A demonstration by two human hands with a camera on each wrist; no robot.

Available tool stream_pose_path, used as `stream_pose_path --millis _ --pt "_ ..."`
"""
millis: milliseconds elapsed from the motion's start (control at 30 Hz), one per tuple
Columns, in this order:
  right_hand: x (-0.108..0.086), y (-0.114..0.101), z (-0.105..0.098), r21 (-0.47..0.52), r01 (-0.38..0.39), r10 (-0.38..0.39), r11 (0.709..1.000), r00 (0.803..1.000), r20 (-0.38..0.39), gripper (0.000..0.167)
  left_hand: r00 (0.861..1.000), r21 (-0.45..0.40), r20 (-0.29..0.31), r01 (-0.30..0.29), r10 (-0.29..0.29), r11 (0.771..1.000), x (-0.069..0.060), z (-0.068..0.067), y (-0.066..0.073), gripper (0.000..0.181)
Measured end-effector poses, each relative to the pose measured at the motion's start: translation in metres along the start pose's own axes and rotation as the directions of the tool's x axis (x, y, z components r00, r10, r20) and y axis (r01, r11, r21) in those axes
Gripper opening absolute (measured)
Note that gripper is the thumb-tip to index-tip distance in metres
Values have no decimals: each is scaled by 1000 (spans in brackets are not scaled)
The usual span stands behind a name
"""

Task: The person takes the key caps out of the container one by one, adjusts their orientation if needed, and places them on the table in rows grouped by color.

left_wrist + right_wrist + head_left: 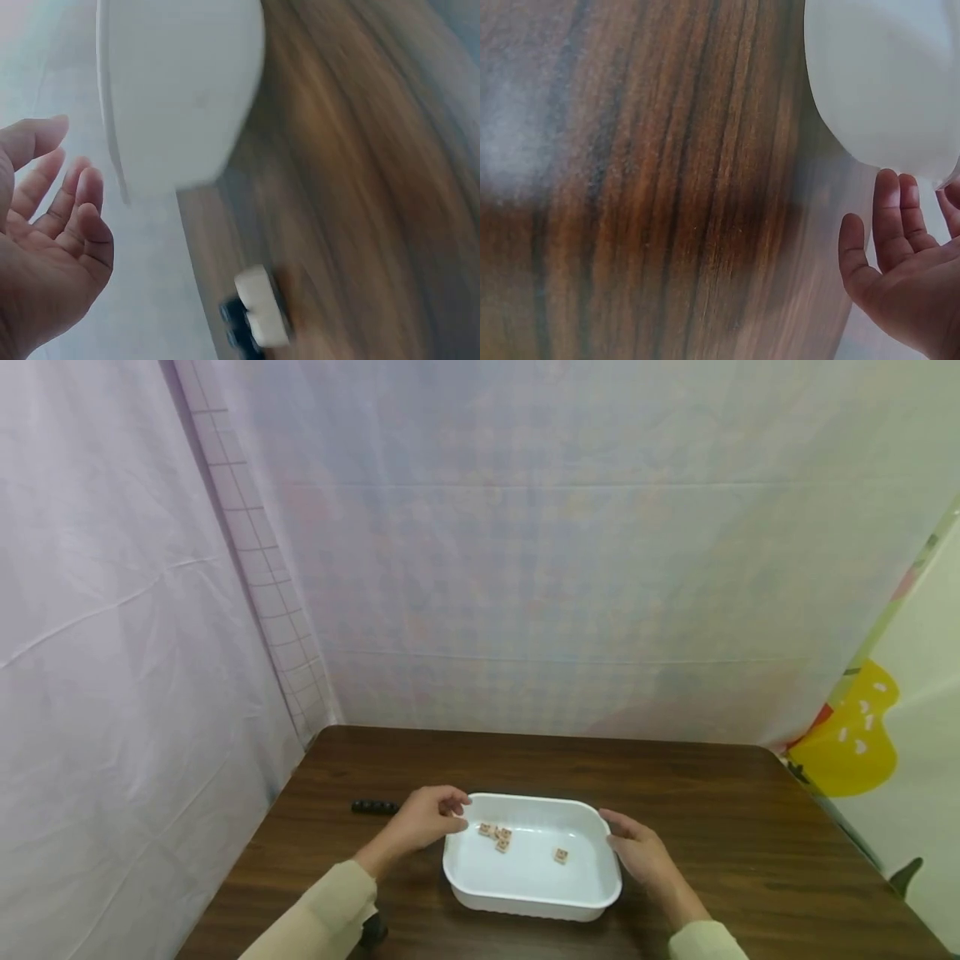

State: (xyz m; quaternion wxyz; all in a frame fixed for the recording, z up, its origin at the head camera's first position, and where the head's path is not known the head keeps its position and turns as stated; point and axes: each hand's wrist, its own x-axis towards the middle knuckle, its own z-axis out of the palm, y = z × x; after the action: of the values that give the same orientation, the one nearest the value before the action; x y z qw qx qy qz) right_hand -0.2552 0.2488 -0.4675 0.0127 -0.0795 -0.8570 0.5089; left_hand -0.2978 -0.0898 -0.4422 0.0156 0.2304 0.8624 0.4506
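Observation:
A white rectangular dish (536, 902) with rounded corners sits on the table. Inside lie several small light wooden pieces with dark marks; one piece (561, 856) is apart, right of a cluster (502, 843). My left hand (427, 814) hovers by the dish's far left corner, fingers loosely bent; the left wrist view shows a gap between that hand (56, 240) and the dish wall (180, 90). At the right end is my right hand (641, 852). Fairly straight fingers of this hand (907, 262) touch the dish's outer wall (885, 82); its thumb side is partly cut off.
A black bar-shaped thing (373, 807) lies on the dark wooden table (720, 810), left of the dish. In the left wrist view, a cream block (262, 307) with black knobs is blurred. Pale curtains (540, 568) hang behind and left of the table.

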Motion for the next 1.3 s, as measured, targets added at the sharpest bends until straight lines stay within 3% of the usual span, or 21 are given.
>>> stream_pose_path --millis 200,367,533,733,1033,1300 --pt "-1 0 -1 12 0 0 1000 1000 -13 43 998 15 62 -12 11 1000 14 29 29 22" --pt "-1 0 -2 26 6 -6 1000 1000 -20 43 992 92 122 -43 32 995 27 61 46 24" --pt "-1 1 -3 39 20 -19 999 1000 -23 43 986 162 154 -95 70 982 38 92 54 25" --pt "-1 4 -1 73 26 -25 997 1000 -8 43 981 268 183 -116 67 957 44 122 54 26" --pt "-2 4 1 42 16 -16 999 1000 -5 43 960 423 276 -170 53 890 47 135 53 34" --pt "-2 3 1 49 24 -24 999 1000 2 43 965 502 262 -165 33 849 48 139 53 36"
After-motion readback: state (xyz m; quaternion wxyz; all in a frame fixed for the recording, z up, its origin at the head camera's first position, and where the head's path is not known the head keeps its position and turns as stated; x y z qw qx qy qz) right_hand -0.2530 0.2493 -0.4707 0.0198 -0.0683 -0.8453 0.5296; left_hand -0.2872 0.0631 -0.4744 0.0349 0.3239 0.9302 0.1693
